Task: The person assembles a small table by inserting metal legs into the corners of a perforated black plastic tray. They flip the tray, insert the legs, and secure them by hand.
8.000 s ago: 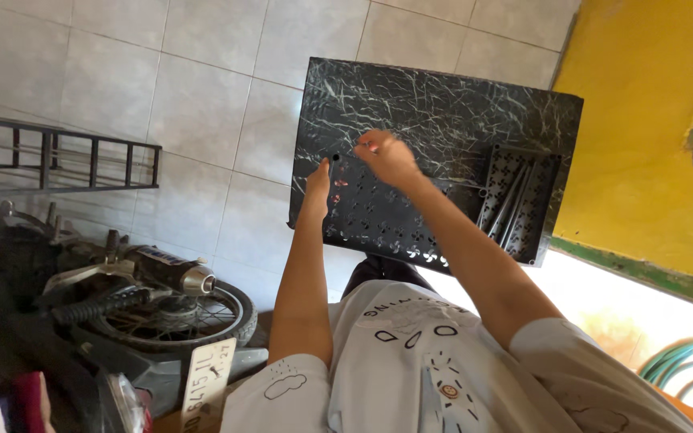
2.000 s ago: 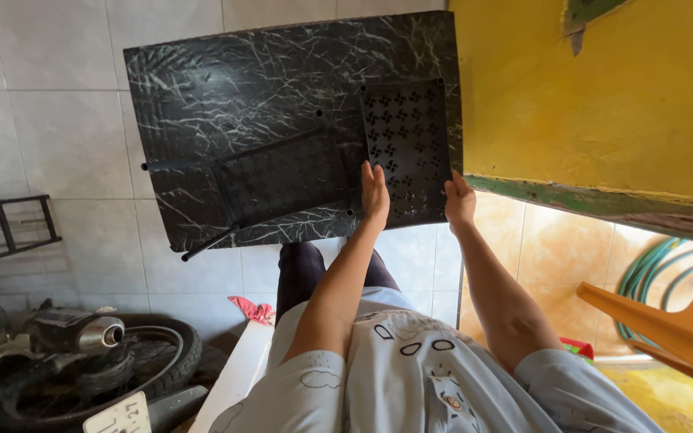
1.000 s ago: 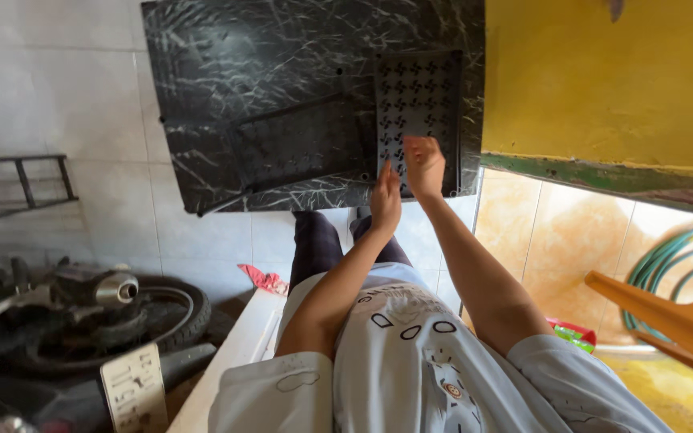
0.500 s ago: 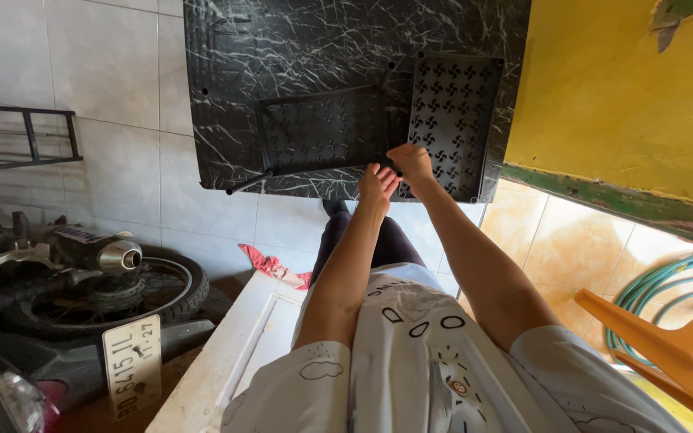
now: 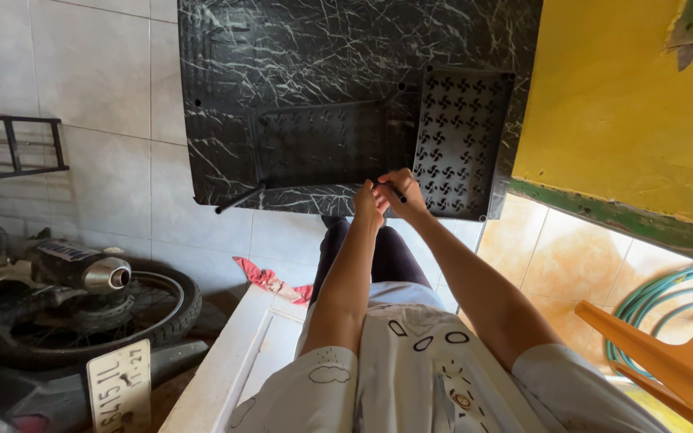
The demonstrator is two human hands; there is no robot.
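Now my right hand (image 5: 402, 191) and left hand (image 5: 367, 205) sit close together at the near edge of the black marbled board (image 5: 282, 72) lying on the tiled floor (image 5: 98, 88). My right fingers are pinched on a short black rod (image 5: 392, 191); its long axis runs on a slant, from my fingertips down and to the right across the back of that hand. My left hand is curled just beside it, thumb side touching the right hand; I cannot tell whether it grips anything.

The rod is over the board's near edge, at the near left corner of the perforated black panel (image 5: 463, 136) that lies along the board's right edge. A second, darker panel (image 5: 326, 144) lies left of it, and a long black rod (image 5: 241, 198) sticks out past the near edge.

Half a second ago both hands were a little farther in, on the seam between the two panels; they have drawn back toward me, and the short rod now shows clear of the panel. The board and panels have not shifted against each other.
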